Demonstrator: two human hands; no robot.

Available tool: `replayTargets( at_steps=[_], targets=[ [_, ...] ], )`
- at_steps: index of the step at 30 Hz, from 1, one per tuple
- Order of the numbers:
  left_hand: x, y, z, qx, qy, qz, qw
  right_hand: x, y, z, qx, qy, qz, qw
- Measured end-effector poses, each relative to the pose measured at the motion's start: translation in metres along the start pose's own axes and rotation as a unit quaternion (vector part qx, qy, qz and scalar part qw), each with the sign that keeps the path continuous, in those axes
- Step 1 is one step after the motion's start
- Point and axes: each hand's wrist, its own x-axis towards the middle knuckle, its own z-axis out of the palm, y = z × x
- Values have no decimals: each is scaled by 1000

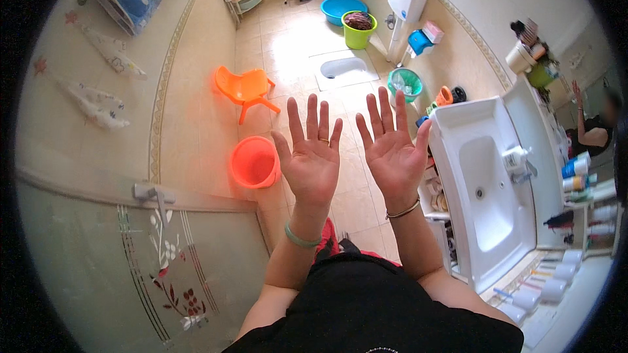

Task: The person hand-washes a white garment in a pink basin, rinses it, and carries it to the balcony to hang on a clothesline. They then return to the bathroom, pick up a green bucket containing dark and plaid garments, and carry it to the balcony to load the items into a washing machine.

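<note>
Both hands are held up in front of me, palms facing up, holding nothing. My left hand (310, 163) has its fingers spread, with a ring on one finger and a pale green bangle (302, 236) at the wrist. Beside it, a small gap away, my right hand (394, 160) is spread the same way; a thin bracelet (403, 209) circles that wrist. Nearest my left hand is an orange-red bucket (247, 162) on the floor. A white washbasin (481, 248) with a tap (525, 173) lies just right of my right hand.
An orange child's chair (245, 87) stands by the left wall, and a glass door (150, 274) is at lower left. Farther off are a squat toilet (360, 73), a green-lined bin (405, 83), a lime bucket (358, 38) and a blue tub (335, 10). Cups (553, 287) line the right.
</note>
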Motion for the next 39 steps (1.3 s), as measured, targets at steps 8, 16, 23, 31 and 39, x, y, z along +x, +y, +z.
replayTargets(
  at_steps=[8, 16, 23, 31, 39],
  targets=[
    [208, 11, -32, 0, 5, -32, 999, 197, 17, -45, -17, 15, -28, 999],
    [401, -28, -47, -16, 11, -130, 991, 360, -13, -75, -36, 55, -124, 990],
    [539, -70, -85, -24, 51, -178, 982, 493, -45, -132, -32, 74, -137, 987],
    [686, -84, -111, -30, 66, -155, 985, 648, -56, -168, -11, 79, -105, 991],
    [820, -96, -155, -36, 74, -236, 968, 772, -57, -212, -14, 93, -156, 983]
  ],
)
